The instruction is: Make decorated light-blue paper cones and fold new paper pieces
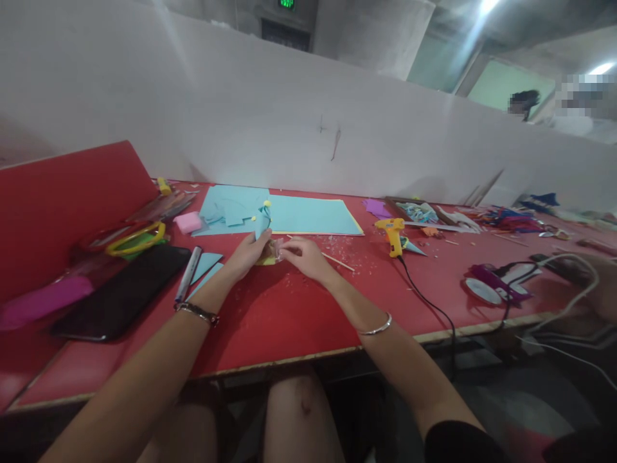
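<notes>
My left hand (254, 252) is wrapped round a small light-blue paper cone (263, 220) with yellow bobbles at its top. Below the cone, between my hands, is a yellowish piece (268, 258), partly hidden. My right hand (306, 258) is pinched at a small clear, shiny bit (278, 247) beside it; what exactly its fingertips hold is too small to name. Behind my hands lie light-blue sheets (313, 215), one with a yellow edge. A thin wooden stick (339, 261) rests to the right of my right hand.
A yellow glue gun (393, 236) stands at right, its black cord running over the table edge, beside another blue cone (412, 247). At left are a black phone (123, 292), a marker (188, 273) and yellow-handled scissors (136, 240). A white wall (289, 122) rises behind the red table (274, 328).
</notes>
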The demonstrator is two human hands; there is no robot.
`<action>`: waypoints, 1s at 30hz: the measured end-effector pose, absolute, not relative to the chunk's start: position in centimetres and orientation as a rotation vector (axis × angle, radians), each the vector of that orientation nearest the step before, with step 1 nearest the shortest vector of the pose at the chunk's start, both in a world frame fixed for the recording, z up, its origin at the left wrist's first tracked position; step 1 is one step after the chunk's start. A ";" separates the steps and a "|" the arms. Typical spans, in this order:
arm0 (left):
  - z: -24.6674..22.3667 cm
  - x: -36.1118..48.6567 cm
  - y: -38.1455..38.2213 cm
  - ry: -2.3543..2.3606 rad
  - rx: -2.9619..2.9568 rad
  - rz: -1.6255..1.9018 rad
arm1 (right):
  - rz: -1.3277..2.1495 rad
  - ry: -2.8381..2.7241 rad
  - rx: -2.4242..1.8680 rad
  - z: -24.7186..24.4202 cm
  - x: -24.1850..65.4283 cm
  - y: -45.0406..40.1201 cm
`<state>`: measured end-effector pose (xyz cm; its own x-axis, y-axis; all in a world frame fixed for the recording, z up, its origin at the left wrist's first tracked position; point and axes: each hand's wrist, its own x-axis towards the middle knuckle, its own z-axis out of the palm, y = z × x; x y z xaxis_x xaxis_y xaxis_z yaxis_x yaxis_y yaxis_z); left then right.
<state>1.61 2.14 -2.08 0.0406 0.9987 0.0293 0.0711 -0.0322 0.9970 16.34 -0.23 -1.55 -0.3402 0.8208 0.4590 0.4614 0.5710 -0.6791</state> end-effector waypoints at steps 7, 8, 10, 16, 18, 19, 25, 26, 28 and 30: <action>-2.2 1.7 2.1 1.290 1.337 1.166 | 0.709 -2.114 -0.994 -1.9 16.1 -0.3; -2.2 1.7 2.1 1.306 1.358 1.163 | 0.701 -2.116 -1.008 -2.0 16.1 -0.3; -2.2 1.6 2.2 1.325 1.407 1.152 | 0.721 -2.093 -1.030 -2.2 16.0 -0.3; -2.4 1.6 2.4 1.329 1.524 1.056 | 0.784 -1.955 -1.106 -1.9 16.2 -0.5; -2.4 1.6 2.3 1.349 1.551 1.050 | 0.780 -1.962 -1.127 -1.8 16.3 -0.5; -2.4 1.6 2.3 1.364 1.560 1.049 | 0.769 -1.984 -1.144 -1.7 16.4 -0.4; -2.0 1.6 2.1 1.405 1.616 1.026 | 0.681 -2.162 -1.221 -1.7 16.4 -0.2; -2.0 1.6 2.1 1.400 1.622 1.025 | 0.654 -2.165 -1.226 -1.7 16.4 -0.3; -1.9 1.5 2.1 1.378 1.631 1.022 | 0.623 -2.165 -1.220 -1.6 16.4 -0.4; -2.0 1.5 2.2 1.364 1.643 1.013 | 0.645 -2.146 -1.195 -1.5 16.4 -0.6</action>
<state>1.48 2.18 -1.99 0.1152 0.9878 0.1050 0.3864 -0.1419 0.9113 16.45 -0.55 -1.49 -0.4204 0.8692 0.2604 0.5817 0.4785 -0.6578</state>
